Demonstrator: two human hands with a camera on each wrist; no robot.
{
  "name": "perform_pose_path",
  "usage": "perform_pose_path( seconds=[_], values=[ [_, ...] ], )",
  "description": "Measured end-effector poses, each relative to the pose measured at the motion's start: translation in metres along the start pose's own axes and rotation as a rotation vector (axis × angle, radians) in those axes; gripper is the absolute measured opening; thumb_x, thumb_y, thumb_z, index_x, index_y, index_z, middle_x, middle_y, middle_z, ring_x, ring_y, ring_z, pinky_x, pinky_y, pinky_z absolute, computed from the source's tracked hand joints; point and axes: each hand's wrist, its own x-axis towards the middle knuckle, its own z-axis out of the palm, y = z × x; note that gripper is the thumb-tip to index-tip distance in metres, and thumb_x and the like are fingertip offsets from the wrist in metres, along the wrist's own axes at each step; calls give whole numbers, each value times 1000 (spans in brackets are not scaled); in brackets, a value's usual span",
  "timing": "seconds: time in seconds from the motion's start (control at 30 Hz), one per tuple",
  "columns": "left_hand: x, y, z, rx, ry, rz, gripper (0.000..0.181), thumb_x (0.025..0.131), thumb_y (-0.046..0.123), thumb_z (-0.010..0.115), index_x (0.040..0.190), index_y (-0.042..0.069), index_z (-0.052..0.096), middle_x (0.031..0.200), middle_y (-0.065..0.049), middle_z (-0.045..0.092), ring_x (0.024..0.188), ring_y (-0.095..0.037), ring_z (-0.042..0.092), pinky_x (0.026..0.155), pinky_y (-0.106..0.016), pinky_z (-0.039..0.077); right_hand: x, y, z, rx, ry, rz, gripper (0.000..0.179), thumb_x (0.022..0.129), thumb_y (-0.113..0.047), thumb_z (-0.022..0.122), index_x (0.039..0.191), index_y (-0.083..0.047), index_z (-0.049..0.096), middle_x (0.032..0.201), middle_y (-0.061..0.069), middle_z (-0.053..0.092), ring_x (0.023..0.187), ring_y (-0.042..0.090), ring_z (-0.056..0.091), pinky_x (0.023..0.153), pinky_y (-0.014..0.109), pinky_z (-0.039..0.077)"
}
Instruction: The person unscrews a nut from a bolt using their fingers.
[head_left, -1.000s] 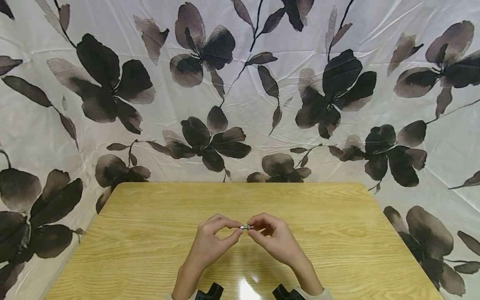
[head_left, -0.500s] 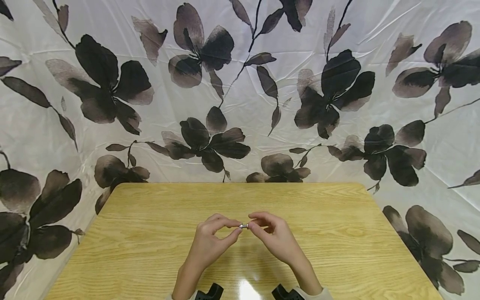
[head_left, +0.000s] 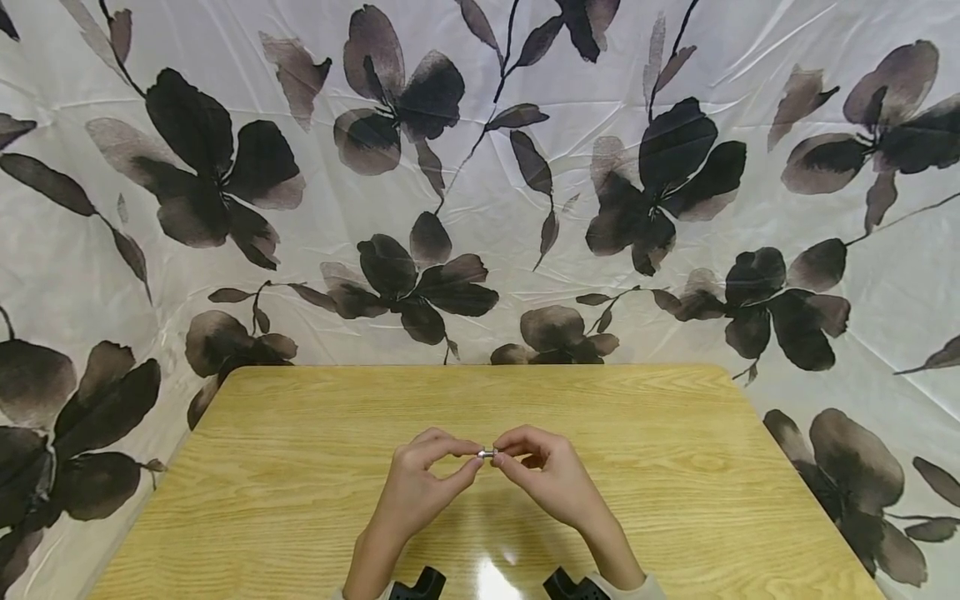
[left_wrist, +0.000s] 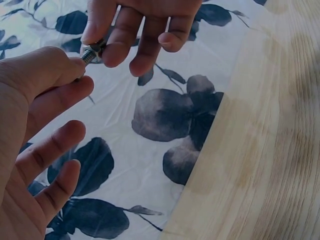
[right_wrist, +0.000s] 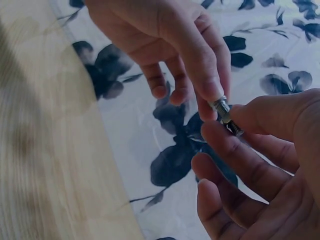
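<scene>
The left hand (head_left: 423,475) has its fingers (left_wrist: 65,100) nearly together, pinching one end of a shiny metal bolt (right_wrist: 223,109) up over the table (head_left: 480,396), about halfway between its left and right edges, while the right hand (head_left: 546,473) pinches the other end.

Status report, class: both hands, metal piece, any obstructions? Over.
Left hand pinches one end. Right hand pinches the other. Threaded metal piece held between them. Nothing visibly blocking. Over.
</scene>
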Motion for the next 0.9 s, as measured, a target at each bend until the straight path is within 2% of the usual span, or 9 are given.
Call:
perform_pose_path(
  seconds=[0.33,0.53,0.6,0.67,0.8,0.9],
  values=[
    [0,0,1,7,40,40,24,79,0,87,97,15,82,86,2,74,79,-11,68,71,-26,58,-1,-1,2,11,18,-94,8,98,-12,71,106,-15,71,115,5,71,103,17,66,81,31,56],
    [0,-1,0,7,20,7,24,80,0,86,95,18,82,85,6,74,80,-8,67,71,-23,56,-1,-2,2,30,50,-11,26,101,-21,68,125,-13,68,122,8,69,109,22,66,86,30,56],
    [0,-1,0,4,14,2,23,80,1,86,95,18,82,86,6,74,81,-7,67,72,-22,57,0,-1,2,18,47,21,28,102,-26,66,126,-11,69,119,10,72,106,23,69,85,29,57],
    [0,-1,1,5,12,10,22,80,1,85,95,18,82,86,6,74,82,-8,68,74,-22,57,1,1,1,-3,33,37,27,104,-29,64,121,-10,73,110,10,75,101,21,71,82,28,57],
    [0,-1,1,6,14,30,21,80,1,85,94,16,82,86,5,74,82,-8,68,74,-22,57,2,2,1,-21,-4,26,25,104,-30,63,108,-12,79,97,6,78,93,16,73,77,26,57],
    [0,-1,2,2,13,30,21,80,1,85,95,16,82,86,4,74,81,-8,67,73,-22,57,1,1,0,-10,-16,13,22,103,-28,64,108,-13,79,97,5,78,91,13,72,76,27,58]
  ],
)
